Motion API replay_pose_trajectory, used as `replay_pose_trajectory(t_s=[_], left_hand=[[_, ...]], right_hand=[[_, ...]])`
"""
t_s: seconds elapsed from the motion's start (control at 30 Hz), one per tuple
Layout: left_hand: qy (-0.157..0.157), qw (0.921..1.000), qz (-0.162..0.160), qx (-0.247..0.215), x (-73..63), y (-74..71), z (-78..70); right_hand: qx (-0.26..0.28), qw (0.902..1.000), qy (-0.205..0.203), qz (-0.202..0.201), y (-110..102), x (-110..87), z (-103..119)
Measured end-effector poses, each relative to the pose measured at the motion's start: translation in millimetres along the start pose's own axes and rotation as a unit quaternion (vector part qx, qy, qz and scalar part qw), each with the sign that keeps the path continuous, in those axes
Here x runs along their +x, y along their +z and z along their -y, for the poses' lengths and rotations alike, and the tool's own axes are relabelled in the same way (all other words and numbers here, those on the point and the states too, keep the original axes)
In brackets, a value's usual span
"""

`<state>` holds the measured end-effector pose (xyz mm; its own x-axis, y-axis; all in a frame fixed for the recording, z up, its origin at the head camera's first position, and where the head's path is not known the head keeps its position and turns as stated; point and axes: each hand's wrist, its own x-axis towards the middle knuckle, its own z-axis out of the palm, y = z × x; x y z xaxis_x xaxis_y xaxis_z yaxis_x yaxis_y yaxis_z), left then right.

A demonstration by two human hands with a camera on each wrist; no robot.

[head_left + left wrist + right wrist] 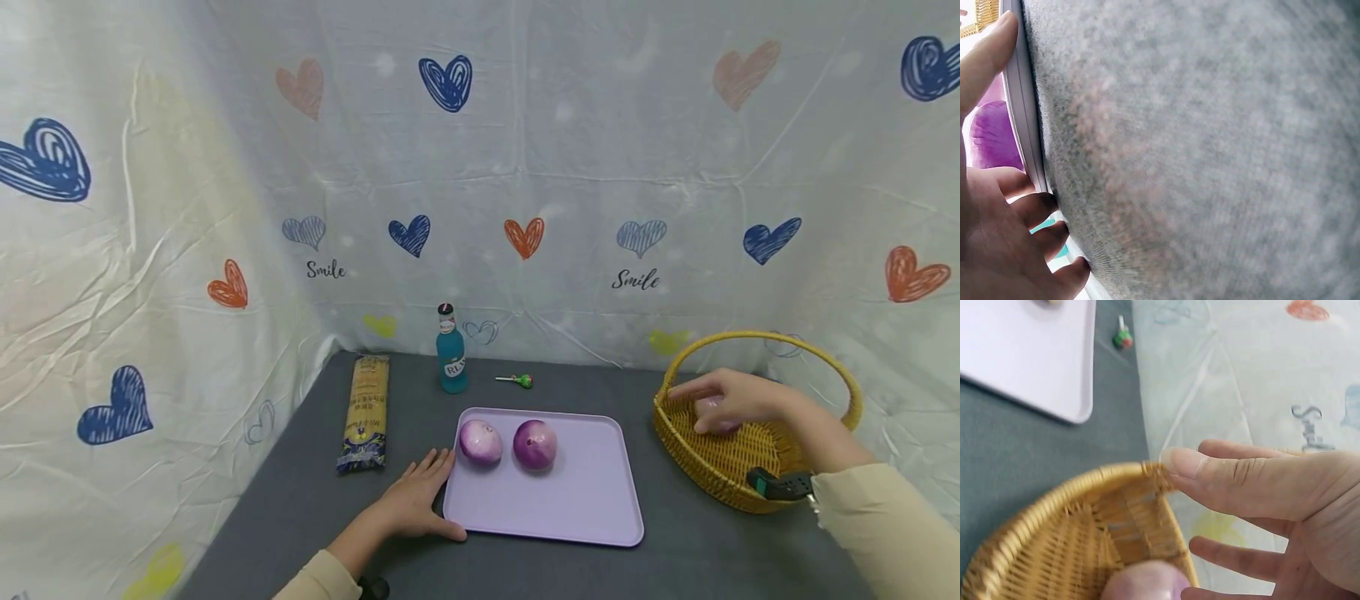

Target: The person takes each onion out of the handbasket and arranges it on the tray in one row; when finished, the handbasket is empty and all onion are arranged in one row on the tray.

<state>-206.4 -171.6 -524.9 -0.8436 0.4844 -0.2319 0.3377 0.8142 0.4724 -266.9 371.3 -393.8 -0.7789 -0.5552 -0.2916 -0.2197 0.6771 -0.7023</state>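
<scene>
With fingers spread, my left hand rests on the dark table at the left edge of a pale purple tray. Its thumb and fingertips are at the tray's rim in the left wrist view. Two purple onions lie on the tray, a paler onion at the left and a darker onion beside it. My right hand reaches over a yellow wicker basket, fingers loosely extended and thumb apart. Below the fingers, inside the basket, sits another onion, partly hidden by the hand in the head view.
Left of the tray lies a pack of dry noodles. A blue bottle stands upright behind the tray, with a green lollipop lying to its right. The basket's tall handle arches over the right hand. A heart-printed curtain hangs behind the table.
</scene>
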Motion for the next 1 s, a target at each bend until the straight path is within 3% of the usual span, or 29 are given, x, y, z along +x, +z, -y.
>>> replay_pose_trajectory(t_s=[0.13,0.6,1.0], left_hand=[[-0.002,1.0,0.001,0.001,1.0,0.9,0.7],[-0.003,1.0,0.0,0.005,1.7,2.0,1.6],[-0.003,1.0,0.001,0.005,0.5,1.5,0.2]], right_hand=[[-0.049,0.9984,0.001,-0.029,-8.0,-9.1,-14.0],[-0.101,0.9907,0.052,-0.074,-22.1,-24.8,-43.5],[-0.096,0.9888,0.073,-0.087,-25.3,-17.6,-57.3]])
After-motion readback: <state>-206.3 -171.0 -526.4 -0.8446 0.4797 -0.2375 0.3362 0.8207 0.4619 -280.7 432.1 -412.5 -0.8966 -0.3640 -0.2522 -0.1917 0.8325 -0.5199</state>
